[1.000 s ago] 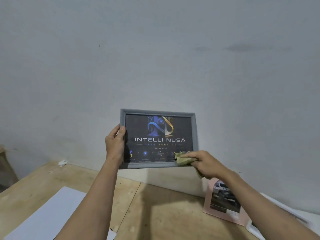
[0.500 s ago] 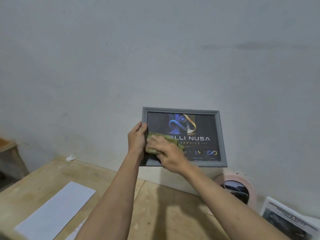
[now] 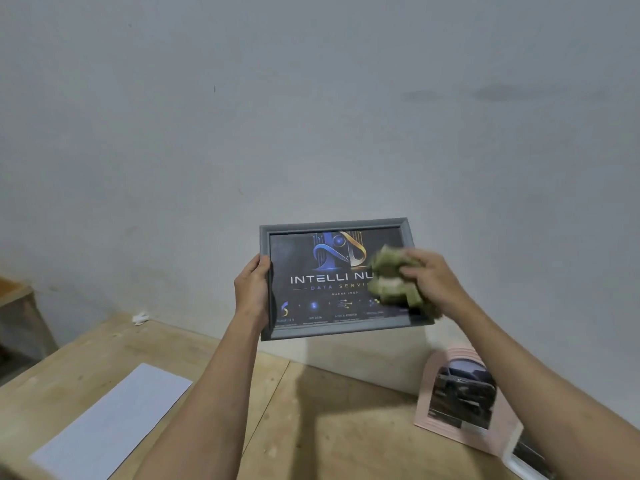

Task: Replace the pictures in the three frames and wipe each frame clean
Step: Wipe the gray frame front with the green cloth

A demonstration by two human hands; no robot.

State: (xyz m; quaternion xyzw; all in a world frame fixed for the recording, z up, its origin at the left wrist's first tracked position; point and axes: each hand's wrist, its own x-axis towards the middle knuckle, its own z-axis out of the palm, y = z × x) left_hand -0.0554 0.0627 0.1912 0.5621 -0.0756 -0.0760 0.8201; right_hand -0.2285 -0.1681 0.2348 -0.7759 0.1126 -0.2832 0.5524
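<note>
A grey picture frame (image 3: 332, 226) with a dark logo print is held up in front of the wall. My left hand (image 3: 252, 289) grips its left edge, thumb on the front. My right hand (image 3: 431, 282) clutches a crumpled olive-green cloth (image 3: 391, 278) and presses it on the right part of the glass, hiding the end of the lettering. A pink arched frame (image 3: 446, 358) with a car photo leans against the wall at the right, on the wooden table (image 3: 242, 393). Part of a white frame (image 3: 526, 462) shows at the bottom right corner.
A white sheet of paper (image 3: 114, 417) lies on the table's left side. A small white scrap (image 3: 140, 318) sits by the wall at the table's back left. A wooden stand (image 3: 17, 306) is at the far left edge.
The cloth in my right hand swept from the frame's bottom right to its left edge, then back across to the right side of the glass. My left hand keeps its hold.
</note>
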